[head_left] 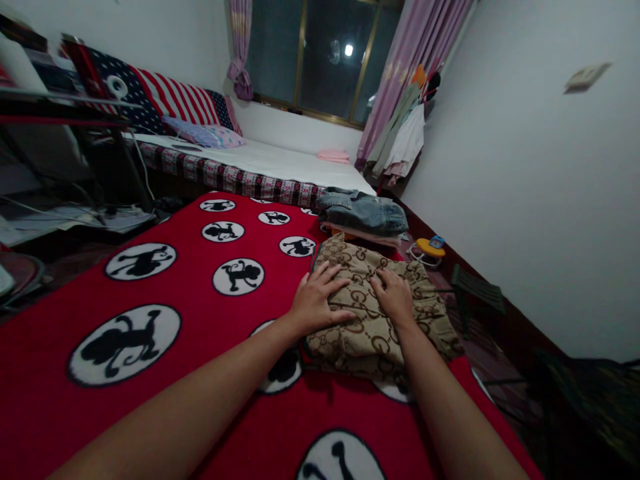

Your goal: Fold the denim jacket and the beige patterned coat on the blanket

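A tan garment with a brown letter pattern (pixel 367 340) lies folded into a thick bundle on the red blanket (pixel 200 340). It has a gathered, elastic-looking band at its right end and looks like trousers or shorts. My left hand (pixel 320 300) rests flat on its left part, fingers spread. On the upper middle lies my right hand (pixel 394 297), palm down, with its fingers slightly bent and apart. Neither hand grips the cloth. Just beyond the garment sits a stack of folded clothes with blue denim (pixel 363 212) on top.
Behind the blanket is a bed with a white sheet (pixel 280 160), a pillow (pixel 205 133) and a folded pink cloth (pixel 333 156). A cluttered desk (pixel 65 120) stands at left. To the right are a yellow stool (pixel 427 248), a dark folding stool (pixel 477 290) and the wall.
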`<state>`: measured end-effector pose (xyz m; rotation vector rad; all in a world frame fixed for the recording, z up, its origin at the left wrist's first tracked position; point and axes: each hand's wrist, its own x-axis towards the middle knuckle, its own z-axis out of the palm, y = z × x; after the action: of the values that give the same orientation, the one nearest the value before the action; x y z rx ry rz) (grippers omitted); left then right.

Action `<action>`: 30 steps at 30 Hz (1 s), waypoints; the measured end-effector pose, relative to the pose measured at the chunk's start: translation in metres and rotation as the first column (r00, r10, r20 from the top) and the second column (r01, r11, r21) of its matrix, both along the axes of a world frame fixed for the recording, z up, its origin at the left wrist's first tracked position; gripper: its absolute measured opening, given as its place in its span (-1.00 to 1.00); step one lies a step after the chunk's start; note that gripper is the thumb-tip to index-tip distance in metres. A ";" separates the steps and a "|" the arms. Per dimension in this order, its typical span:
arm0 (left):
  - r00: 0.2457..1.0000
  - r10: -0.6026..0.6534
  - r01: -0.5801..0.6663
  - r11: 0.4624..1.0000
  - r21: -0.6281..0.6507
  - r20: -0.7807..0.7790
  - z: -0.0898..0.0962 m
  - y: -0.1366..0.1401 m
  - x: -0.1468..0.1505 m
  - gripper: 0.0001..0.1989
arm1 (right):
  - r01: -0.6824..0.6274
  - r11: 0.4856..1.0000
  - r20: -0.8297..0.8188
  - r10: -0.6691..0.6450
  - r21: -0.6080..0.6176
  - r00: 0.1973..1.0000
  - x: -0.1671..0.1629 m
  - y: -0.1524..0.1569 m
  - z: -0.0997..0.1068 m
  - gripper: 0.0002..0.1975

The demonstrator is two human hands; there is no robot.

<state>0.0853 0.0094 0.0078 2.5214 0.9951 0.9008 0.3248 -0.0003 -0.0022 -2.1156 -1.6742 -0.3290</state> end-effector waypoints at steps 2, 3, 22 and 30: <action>1.000 0.001 -0.001 1.000 -0.006 -0.004 0.000 0.000 0.000 -0.26 | -0.005 1.000 -0.003 0.005 0.006 1.000 0.000 -0.001 0.000 -0.61; 1.000 0.002 -0.002 1.000 -0.009 -0.004 0.000 0.001 0.000 -0.26 | -0.008 1.000 -0.003 0.008 0.009 1.000 -0.001 -0.001 0.000 -0.61; 0.626 0.519 -0.157 0.815 -0.558 0.582 -0.021 0.035 -0.011 -0.54 | -0.105 0.962 0.135 0.142 -0.252 0.981 -0.114 -0.044 0.093 -0.36; 0.545 0.574 0.293 0.552 -0.781 0.611 -0.002 0.047 -0.040 -0.56 | 0.015 0.817 0.148 0.086 -0.576 0.985 -0.175 -0.010 0.080 0.14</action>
<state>0.0449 0.0566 0.0054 0.9296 0.9527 1.1277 0.1495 -0.0107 0.0781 -2.5300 -2.1154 0.0314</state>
